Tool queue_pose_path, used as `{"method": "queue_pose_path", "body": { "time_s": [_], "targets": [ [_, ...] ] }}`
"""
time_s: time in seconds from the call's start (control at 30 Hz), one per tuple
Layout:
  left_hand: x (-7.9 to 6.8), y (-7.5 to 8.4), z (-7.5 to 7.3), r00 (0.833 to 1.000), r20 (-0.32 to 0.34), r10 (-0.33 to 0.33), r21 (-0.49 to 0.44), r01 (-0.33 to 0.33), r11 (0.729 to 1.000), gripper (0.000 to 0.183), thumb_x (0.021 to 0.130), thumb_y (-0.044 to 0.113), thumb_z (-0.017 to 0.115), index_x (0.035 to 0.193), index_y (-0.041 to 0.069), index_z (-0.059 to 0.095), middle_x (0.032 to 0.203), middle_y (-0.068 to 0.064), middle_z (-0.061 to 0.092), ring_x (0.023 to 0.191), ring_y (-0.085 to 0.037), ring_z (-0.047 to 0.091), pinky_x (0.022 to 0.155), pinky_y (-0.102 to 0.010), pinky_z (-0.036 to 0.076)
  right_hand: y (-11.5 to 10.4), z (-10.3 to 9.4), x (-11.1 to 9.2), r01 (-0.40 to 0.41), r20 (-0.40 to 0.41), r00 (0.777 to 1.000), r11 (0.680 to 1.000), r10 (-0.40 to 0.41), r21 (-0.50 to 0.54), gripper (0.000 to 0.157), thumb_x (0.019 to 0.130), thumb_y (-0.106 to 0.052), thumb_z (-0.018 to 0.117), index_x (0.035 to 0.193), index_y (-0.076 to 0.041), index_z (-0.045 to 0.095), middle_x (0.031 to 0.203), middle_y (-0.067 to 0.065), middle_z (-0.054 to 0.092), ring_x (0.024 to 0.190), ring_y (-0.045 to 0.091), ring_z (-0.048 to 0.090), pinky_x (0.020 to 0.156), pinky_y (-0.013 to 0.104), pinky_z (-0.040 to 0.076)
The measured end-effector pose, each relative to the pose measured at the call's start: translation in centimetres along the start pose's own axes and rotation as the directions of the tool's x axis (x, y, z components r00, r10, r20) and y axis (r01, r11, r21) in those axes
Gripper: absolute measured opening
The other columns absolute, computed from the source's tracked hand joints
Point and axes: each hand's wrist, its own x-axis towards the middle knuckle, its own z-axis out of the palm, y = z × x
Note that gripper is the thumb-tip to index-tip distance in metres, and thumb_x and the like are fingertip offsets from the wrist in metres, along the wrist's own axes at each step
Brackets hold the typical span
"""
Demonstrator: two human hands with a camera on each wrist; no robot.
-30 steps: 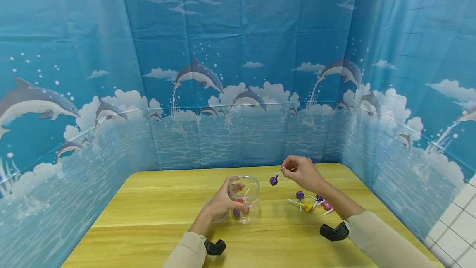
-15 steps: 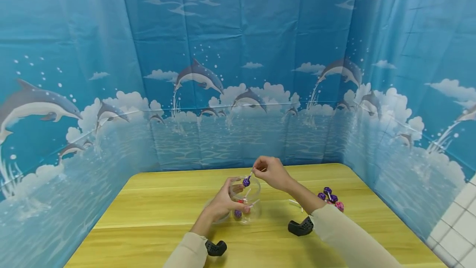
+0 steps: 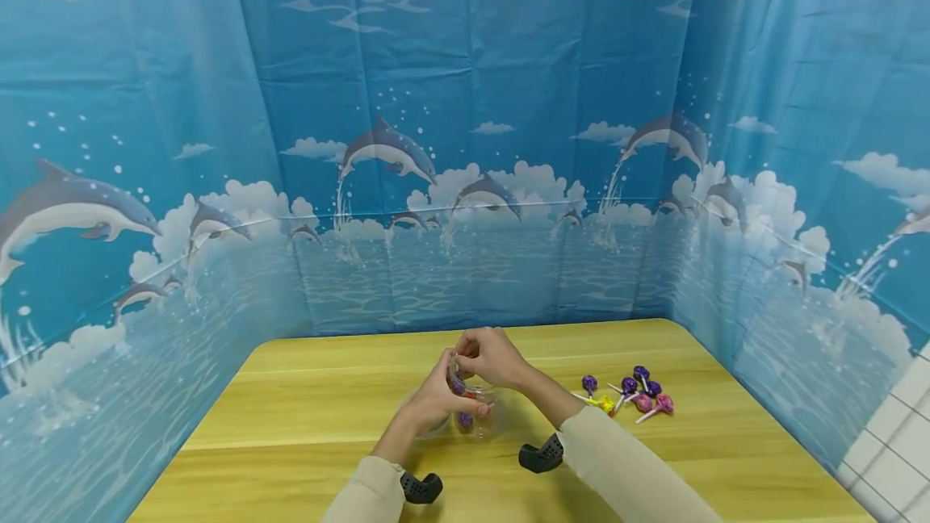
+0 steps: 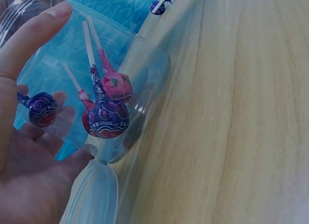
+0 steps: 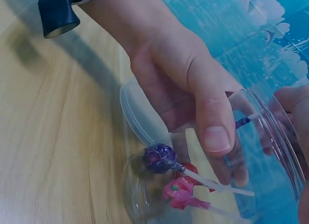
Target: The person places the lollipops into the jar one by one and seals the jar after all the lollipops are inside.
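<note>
A clear plastic jar (image 4: 152,64) is held tilted by my left hand (image 3: 434,400), its thumb and fingers curled round the side. Inside, towards the bottom, lie a purple lollipop (image 4: 108,120), a pink lollipop (image 4: 117,86) and a red lollipop (image 5: 189,174), sticks pointing to the mouth. My right hand (image 3: 494,357) is at the jar's mouth, its fingertips pinching the stick of another purple lollipop (image 4: 43,109) whose head is inside the jar. The upper end of that stick is hidden behind the fingers.
Several loose lollipops lie on the wooden table (image 3: 327,402) at the right, among them a yellow lollipop (image 3: 606,403) and a pink lollipop (image 3: 664,403). A clear round lid (image 5: 133,113) lies beside the jar, partly under my left hand. A dolphin-print curtain (image 3: 465,103) encloses the table.
My right hand has carried the purple lollipop leftward from above the table to the jar and lowered it through the mouth. My left hand has kept its grip on the jar.
</note>
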Motion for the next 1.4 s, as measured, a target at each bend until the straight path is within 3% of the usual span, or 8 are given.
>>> {"method": "queue_pose_path", "body": {
  "time_s": [0.17, 0.33, 0.53, 0.67, 0.87, 1.1, 1.4],
  "targets": [
    [-0.1, -0.1, 0.1, 1.0, -0.002, -0.005, 0.029, 0.005, 1.0, 0.107, 0.085, 0.012, 0.087, 0.164, 0.02, 0.015, 0.154, -0.007, 0.044, 0.13, -0.032, 0.054, 0.103, -0.045, 0.048, 0.1, 0.1, -0.2, 0.021, -0.018, 1.0, 0.999, -0.022, -0.044, 0.006, 0.097, -0.01, 0.071, 0.1, -0.008, 0.076, 0.085, -0.006, 0.072, 0.075, 0.009, 0.068, 0.069, 0.03, 0.057],
    [0.0, -0.2, -0.2, 1.0, -0.012, -0.004, 0.061, 0.005, 0.998, 0.115, 0.087, 0.014, 0.086, 0.167, 0.023, 0.005, 0.163, -0.005, 0.033, 0.138, -0.025, 0.047, 0.108, -0.046, 0.044, 0.2, 0.3, -0.1, 0.022, -0.027, 0.999, 0.999, -0.023, -0.035, 0.019, 0.096, -0.01, 0.071, 0.113, -0.006, 0.076, 0.09, -0.006, 0.072, 0.08, 0.009, 0.067, 0.073, 0.031, 0.056],
    [0.2, -0.4, -0.3, 1.0, -0.004, 0.0, 0.001, 0.0, 1.0, 0.101, 0.086, 0.006, 0.084, 0.162, 0.022, 0.02, 0.153, -0.01, 0.047, 0.141, -0.037, 0.043, 0.101, -0.046, 0.05, 0.2, 0.2, -0.3, 0.021, -0.075, 0.997, 0.999, -0.018, 0.037, 0.019, 0.097, -0.008, 0.069, 0.114, -0.003, 0.075, 0.092, -0.002, 0.072, 0.082, 0.014, 0.068, 0.073, 0.032, 0.057],
    [0.3, -0.4, -0.2, 1.0, -0.021, -0.021, -0.003, 0.021, 1.0, 0.094, 0.085, 0.004, 0.084, 0.158, 0.021, 0.027, 0.153, -0.014, 0.045, 0.144, -0.039, 0.038, 0.101, -0.045, 0.05, 0.4, -0.3, -0.6, 0.035, -0.096, 0.995, 0.998, -0.03, 0.051, 0.016, 0.099, -0.009, 0.069, 0.112, -0.003, 0.075, 0.092, -0.003, 0.071, 0.083, 0.014, 0.067, 0.074, 0.032, 0.057],
    [0.4, -0.4, -0.2, 1.0, -0.024, -0.01, 0.002, 0.01, 1.0, 0.092, 0.086, 0.004, 0.084, 0.157, 0.018, 0.028, 0.156, -0.017, 0.042, 0.146, -0.041, 0.036, 0.102, -0.046, 0.049, 0.6, -1.2, -1.3, 0.037, -0.088, 0.996, 0.997, -0.03, 0.069, 0.016, 0.098, -0.01, 0.069, 0.112, -0.006, 0.075, 0.095, -0.003, 0.071, 0.087, 0.014, 0.067, 0.079, 0.037, 0.057],
    [0.5, -0.5, -0.2, 1.0, -0.016, 0.003, -0.016, -0.003, 1.0, 0.091, 0.087, 0.001, 0.082, 0.158, 0.016, 0.028, 0.154, -0.02, 0.043, 0.147, -0.043, 0.032, 0.104, -0.046, 0.048, 1.1, -2.5, -2.5, 0.042, -0.097, 0.995, 0.996, -0.034, 0.075, 0.018, 0.097, -0.002, 0.068, 0.114, -0.001, 0.074, 0.105, 0.01, 0.071, 0.092, 0.019, 0.065, 0.083, 0.045, 0.056],
    [0.3, -0.4, -0.1, 0.999, -0.034, -0.006, -0.001, 0.006, 1.0, 0.09, 0.086, -0.001, 0.083, 0.157, 0.016, 0.031, 0.15, -0.014, 0.048, 0.147, -0.044, 0.032, 0.104, -0.047, 0.048, 2.3, -4.8, -4.8, -0.028, -0.134, 0.99, 0.999, 0.034, 0.041, 0.014, 0.098, -0.006, 0.07, 0.112, -0.007, 0.074, 0.104, 0.002, 0.069, 0.093, 0.02, 0.064, 0.083, 0.04, 0.056]
  ]
}}
